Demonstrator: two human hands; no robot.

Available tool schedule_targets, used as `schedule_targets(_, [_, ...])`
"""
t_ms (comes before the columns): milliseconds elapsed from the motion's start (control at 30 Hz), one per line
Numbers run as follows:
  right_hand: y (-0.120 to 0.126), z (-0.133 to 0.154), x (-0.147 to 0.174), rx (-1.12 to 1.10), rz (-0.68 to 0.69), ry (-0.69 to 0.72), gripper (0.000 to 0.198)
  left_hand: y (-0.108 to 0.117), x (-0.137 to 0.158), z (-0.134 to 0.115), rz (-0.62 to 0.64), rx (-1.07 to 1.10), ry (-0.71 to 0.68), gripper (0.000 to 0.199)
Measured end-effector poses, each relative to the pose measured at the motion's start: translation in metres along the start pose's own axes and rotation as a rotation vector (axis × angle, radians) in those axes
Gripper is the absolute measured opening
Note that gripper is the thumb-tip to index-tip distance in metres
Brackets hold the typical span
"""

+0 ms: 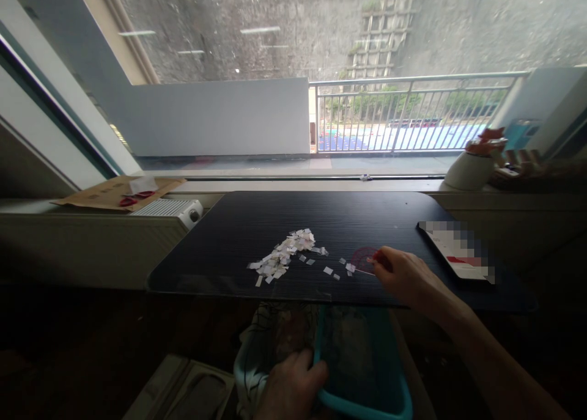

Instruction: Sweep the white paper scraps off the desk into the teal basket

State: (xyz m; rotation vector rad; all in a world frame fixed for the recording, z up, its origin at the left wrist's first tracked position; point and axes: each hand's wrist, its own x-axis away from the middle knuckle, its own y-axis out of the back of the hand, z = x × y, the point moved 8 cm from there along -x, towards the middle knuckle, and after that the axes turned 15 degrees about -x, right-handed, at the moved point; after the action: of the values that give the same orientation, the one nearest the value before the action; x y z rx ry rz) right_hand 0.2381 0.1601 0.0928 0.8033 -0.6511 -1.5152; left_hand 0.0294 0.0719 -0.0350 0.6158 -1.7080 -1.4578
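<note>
White scraps (291,249) heap left of bench (257,212) centre, slanting toward back-right corner. Left hand (293,383) at teal bin (367,409), below front edge, perhaps steadying; grip unclear. Red translucent arc (361,258) near front edge, curve facing back, long axis roughly along front; right hand (394,270) pinches its right end, likely freeing the straight side.

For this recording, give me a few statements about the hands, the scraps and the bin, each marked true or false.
1. A heap of white scraps lies on the dark table. True.
2. The right hand is to the right of the heap. True.
3. The turquoise bin stands on the table. False: it is below the near edge.
4. Every scrap is in the heap. False: several loose scraps lie between it and the right hand.
</note>
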Motion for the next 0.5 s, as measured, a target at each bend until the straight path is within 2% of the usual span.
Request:
schedule_targets(167, [0.006,-0.006,-0.001,0.038,-0.031,-0.038,0.017,0.001,0.0,0.0,0.0,-0.008,0.016,0.022])
schedule_targets(367, [-0.007,0.008,-0.005,-0.068,-0.01,0.035,0.019,0.001,0.0,-0.001,0.017,-0.019,0.014,0.021])
schedule_targets(500, [-0.004,0.001,-0.004,-0.079,-0.03,0.023,0.019,0.002,0.001,-0.001,0.038,-0.021,0.01,0.021])
